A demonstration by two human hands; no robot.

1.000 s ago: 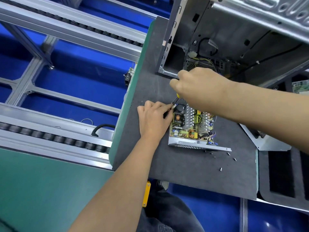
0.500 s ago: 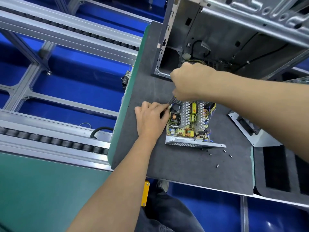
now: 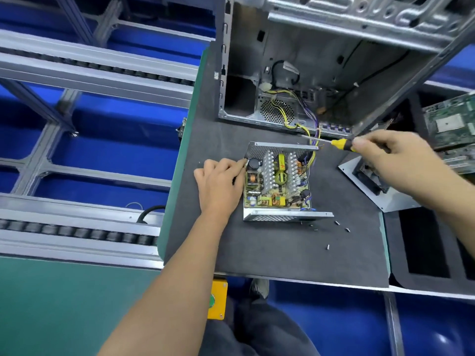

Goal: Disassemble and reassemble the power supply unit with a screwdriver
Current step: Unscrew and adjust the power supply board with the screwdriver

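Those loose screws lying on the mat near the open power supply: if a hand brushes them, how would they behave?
The loose screws look tiny and cylindrical, so they would probably roll or scatter. The dark mat appears textured, likely slowing them. Pinching one up may be fiddly.

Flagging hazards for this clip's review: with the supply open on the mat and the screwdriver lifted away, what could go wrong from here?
1. The loose screws lie scattered by the power supply unit; a forearm sweep could scatter them.
2. The left hand touches the corner by the exposed board; fingers might reach components.
3. The screwdriver in the right hand points across the wires, which could snag.
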